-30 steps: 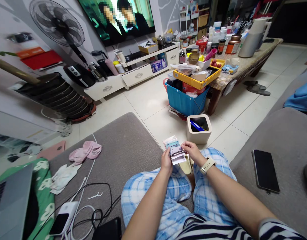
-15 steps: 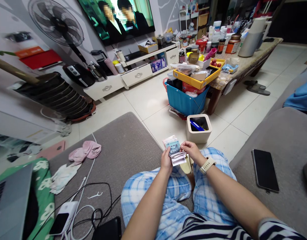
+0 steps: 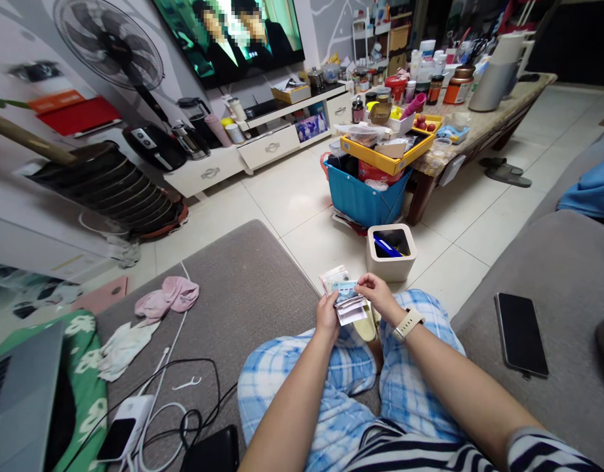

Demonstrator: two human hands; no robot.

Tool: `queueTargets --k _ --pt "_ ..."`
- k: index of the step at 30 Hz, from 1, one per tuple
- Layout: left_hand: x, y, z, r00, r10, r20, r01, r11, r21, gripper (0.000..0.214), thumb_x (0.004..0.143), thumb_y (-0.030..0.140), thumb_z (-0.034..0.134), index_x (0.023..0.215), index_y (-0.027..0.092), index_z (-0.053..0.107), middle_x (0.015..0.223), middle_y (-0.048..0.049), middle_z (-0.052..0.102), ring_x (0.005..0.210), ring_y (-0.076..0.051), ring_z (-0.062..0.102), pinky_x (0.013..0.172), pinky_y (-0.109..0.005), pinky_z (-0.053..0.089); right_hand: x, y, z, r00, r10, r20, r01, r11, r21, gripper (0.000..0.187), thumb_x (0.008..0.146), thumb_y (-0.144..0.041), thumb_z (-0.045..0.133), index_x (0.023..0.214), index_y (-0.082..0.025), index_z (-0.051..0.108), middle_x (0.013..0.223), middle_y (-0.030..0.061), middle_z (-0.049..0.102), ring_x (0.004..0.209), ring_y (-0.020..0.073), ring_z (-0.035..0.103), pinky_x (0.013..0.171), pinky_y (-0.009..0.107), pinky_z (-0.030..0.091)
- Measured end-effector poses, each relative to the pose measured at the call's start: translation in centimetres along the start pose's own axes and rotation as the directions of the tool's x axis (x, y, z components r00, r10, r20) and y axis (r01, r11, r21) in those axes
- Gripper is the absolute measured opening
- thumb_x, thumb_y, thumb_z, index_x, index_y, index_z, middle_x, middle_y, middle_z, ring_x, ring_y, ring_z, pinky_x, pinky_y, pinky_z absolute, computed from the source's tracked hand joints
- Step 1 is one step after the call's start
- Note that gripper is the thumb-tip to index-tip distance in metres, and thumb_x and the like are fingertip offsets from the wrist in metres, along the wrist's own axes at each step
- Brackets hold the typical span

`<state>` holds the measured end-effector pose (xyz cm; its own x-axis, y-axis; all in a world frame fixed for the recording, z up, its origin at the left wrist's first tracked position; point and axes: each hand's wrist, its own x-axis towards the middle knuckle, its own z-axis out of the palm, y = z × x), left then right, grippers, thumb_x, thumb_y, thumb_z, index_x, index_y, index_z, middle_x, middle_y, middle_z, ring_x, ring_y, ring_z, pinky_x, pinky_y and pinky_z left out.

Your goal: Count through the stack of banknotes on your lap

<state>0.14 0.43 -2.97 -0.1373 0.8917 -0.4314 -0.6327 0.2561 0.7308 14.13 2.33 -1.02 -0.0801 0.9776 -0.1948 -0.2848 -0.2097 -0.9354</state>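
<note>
A stack of banknotes [image 3: 351,315] is gripped in my left hand [image 3: 327,314], the thumb lying across the top. Some notes fan out beyond the fingers, and the lower ends are folded over toward me. On top is a bluish banknote [image 3: 344,290], its right edge pinched between the thumb and fingers of my right hand [image 3: 375,292]. A watch with a pale band [image 3: 408,324] is on my right wrist. Both hands hover over my lap, above a pale yellow slipper [image 3: 365,330].
A beige bin [image 3: 391,267] with a blue item inside stands on the floor just past my hands. Behind it is a blue basket [image 3: 365,200] beside a cluttered table [image 3: 479,128]. A phone [image 3: 522,334] lies to my right; cables [image 3: 183,406] and a laptop [image 3: 26,400] are at left.
The top bluish banknote has bent toward me, showing more of the notes behind it. My right hand has shifted very slightly; my left hand stays in place.
</note>
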Motion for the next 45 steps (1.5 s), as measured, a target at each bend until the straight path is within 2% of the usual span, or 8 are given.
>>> queueTargets --k 8,12,16,24,29,37,45 --pt "-0.3 0.3 0.3 1.0 0.0 0.018 0.0 1.0 0.016 0.041 0.052 0.031 0.083 0.084 0.013 0.067 0.08 -0.0065 0.073 0.075 -0.024 0.069 0.079 -0.036 0.05 0.2 0.1 -0.4 0.997 0.043 -0.068 -0.048 0.995 -0.084 0.032 0.063 -0.044 0.072 0.071 -0.019 0.054 0.06 -0.0021 0.054 0.053 0.0113 0.041 0.052 0.026 0.03" --pt "-0.4 0.3 0.5 1.0 -0.007 0.02 0.007 1.0 0.015 0.041 0.05 0.03 0.084 0.083 0.013 0.067 0.08 -0.0068 0.073 0.078 -0.025 0.069 0.081 -0.038 0.049 0.2 0.3 -0.5 0.999 0.033 -0.018 -0.035 0.992 -0.124 0.03 0.066 -0.045 0.07 0.065 -0.018 0.056 0.055 -0.0032 0.049 0.052 0.0111 0.04 0.054 0.026 0.031" --pt "-0.3 0.2 0.3 1.0 -0.006 0.029 0.005 1.0 0.026 0.04 0.052 0.031 0.083 0.084 0.013 0.068 0.082 -0.0081 0.073 0.08 -0.026 0.07 0.083 -0.038 0.049 0.1 0.2 -0.4 1.0 0.027 0.003 -0.027 0.993 -0.116 0.028 0.064 -0.044 0.069 0.064 -0.018 0.057 0.057 -0.0031 0.05 0.054 0.0114 0.042 0.055 0.026 0.033" --pt "0.4 -0.4 -0.1 1.0 0.008 -0.024 -0.009 0.999 -0.034 0.038 0.065 0.042 0.077 0.085 0.01 0.07 0.085 -0.0096 0.073 0.083 -0.024 0.069 0.085 -0.036 0.05 -0.2 -0.6 -0.1 0.999 0.041 0.023 -0.039 0.997 -0.061 0.03 0.063 -0.044 0.072 0.065 -0.018 0.058 0.059 -0.0027 0.05 0.054 0.0104 0.042 0.053 0.025 0.032" --pt "0.7 -0.6 -0.4 0.999 -0.002 -0.046 -0.001 0.998 -0.062 0.033 0.071 0.04 0.073 0.087 0.011 0.069 0.088 -0.0093 0.073 0.088 -0.025 0.069 0.087 -0.037 0.05 -0.3 -0.8 0.0 0.998 0.046 0.051 -0.044 0.998 -0.044 0.031 0.062 -0.045 0.072 0.064 -0.018 0.057 0.058 -0.0032 0.049 0.051 0.0095 0.039 0.05 0.025 0.031" --pt "0.6 -0.4 -0.3 1.0 0.0 -0.022 -0.001 0.997 -0.08 0.034 0.071 0.04 0.072 0.09 0.012 0.069 0.091 -0.0089 0.074 0.092 -0.026 0.069 0.088 -0.038 0.05 -0.4 -1.1 0.0 0.996 0.028 0.085 -0.023 0.998 -0.064 0.033 0.065 -0.048 0.071 0.065 -0.019 0.057 0.055 -0.0033 0.048 0.05 0.0098 0.038 0.05 0.025 0.031" --pt "0.3 -0.1 0.1 1.0 -0.019 0.0 0.019 0.998 -0.067 0.041 0.068 0.044 0.073 0.092 0.011 0.069 0.092 -0.0117 0.073 0.098 -0.03 0.067 0.089 -0.04 0.05 -0.7 -1.4 0.1 0.995 0.031 0.095 -0.024 0.996 -0.082 0.036 0.069 -0.054 0.066 0.067 -0.018 0.06 0.066 0.0033 0.064 0.052 0.0111 0.041 0.051 0.026 0.032"
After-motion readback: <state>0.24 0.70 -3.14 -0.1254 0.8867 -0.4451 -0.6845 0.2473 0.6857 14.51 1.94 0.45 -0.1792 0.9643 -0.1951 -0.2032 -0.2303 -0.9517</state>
